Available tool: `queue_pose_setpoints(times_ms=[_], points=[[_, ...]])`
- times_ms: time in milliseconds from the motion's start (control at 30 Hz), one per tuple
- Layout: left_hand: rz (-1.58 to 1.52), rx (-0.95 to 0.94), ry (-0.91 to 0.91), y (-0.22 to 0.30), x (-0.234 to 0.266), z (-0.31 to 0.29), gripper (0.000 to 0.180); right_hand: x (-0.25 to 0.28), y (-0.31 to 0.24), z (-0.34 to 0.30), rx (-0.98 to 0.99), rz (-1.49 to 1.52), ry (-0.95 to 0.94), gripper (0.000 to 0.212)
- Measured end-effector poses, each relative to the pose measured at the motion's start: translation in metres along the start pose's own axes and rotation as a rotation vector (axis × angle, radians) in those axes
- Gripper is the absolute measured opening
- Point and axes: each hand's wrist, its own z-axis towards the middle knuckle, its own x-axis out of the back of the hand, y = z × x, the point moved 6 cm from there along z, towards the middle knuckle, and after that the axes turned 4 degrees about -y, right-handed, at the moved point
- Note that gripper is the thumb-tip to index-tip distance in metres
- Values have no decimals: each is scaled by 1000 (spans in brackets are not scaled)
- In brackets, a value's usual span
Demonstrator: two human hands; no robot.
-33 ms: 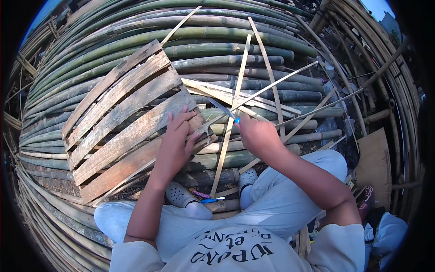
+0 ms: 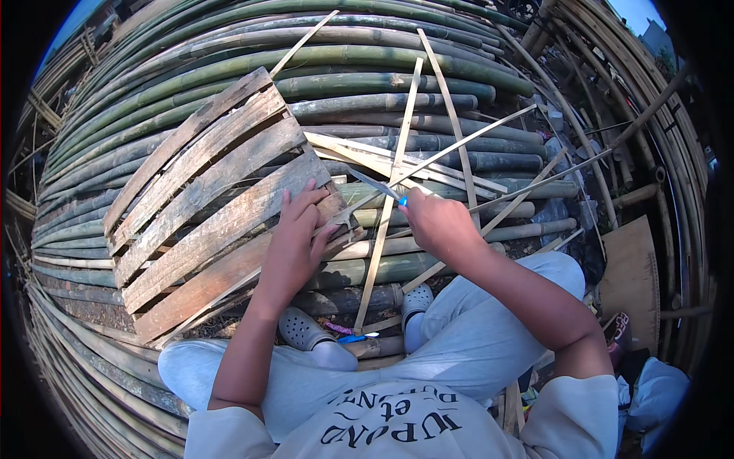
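Note:
My right hand (image 2: 440, 222) is closed around the blue handle of a knife (image 2: 373, 183), whose blade points up and left. The blade lies close to a thin bamboo strip (image 2: 466, 142) that runs slantwise past it; whether it touches the strip I cannot tell. My left hand (image 2: 294, 241) rests at the right edge of a slatted wooden panel (image 2: 222, 187), pressing the same strip between thumb and fingers. Part of the strip is hidden under this hand. Several other pale bamboo strips (image 2: 380, 237) cross one another around the knife.
Rows of green bamboo poles (image 2: 344, 55) lie beneath everything. Between my shoes, near a shoe (image 2: 303, 327), sits a second blue-handled tool (image 2: 353, 337). A brown board (image 2: 631, 283) leans at the right, beside plastic bags (image 2: 659, 394). More poles (image 2: 657, 99) are stacked along the right.
The knife and my right hand have shifted very slightly, and the blade lies a little flatter. My left hand stays in place.

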Motion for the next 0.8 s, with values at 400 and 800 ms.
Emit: queue_pose_setpoints(times_ms=[400, 800], points=[[31, 16, -24, 1, 0, 1, 20, 27, 60, 16, -65, -29, -11, 27], [42, 105, -64, 5, 1, 6, 21, 31, 77, 25, -229, -49, 78, 27]])
